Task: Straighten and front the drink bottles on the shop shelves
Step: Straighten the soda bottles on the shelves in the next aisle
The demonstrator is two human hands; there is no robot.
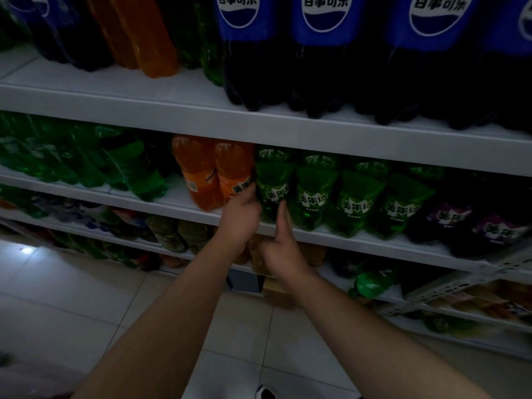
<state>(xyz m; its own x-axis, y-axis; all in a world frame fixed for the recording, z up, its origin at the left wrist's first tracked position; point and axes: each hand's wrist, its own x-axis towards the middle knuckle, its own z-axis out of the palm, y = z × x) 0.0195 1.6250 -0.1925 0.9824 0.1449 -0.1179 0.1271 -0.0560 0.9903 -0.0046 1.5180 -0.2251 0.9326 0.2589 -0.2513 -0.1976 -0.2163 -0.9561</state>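
The green bottle [272,184] stands just above the centre of the frame, at the front edge of the middle shelf [359,240], first in a row of like green bottles [359,197] that runs off to the right. Its label faces forward. The left hand [241,217] reaches up from the lower left, and its fingers curl round the bottle's left side, slipping into the gap beside an orange bottle [234,174] that stands touching it. The right hand [280,251] sits just below and right of the left one. Its thumb points up and lies against the lower front of the green bottle; its other fingers are hidden at the shelf lip, so I cannot tell whether this hand truly grips.

A second orange bottle [195,174] stands left of the first. Further right along the same shelf are dark purple bottles [452,217]. At the left of this shelf more green bottles [86,156] are blurred. The upper shelf [172,105] carries big cola bottles [325,53] with blue labels at upper right. Pale floor tiles [86,298] fill the lower left.
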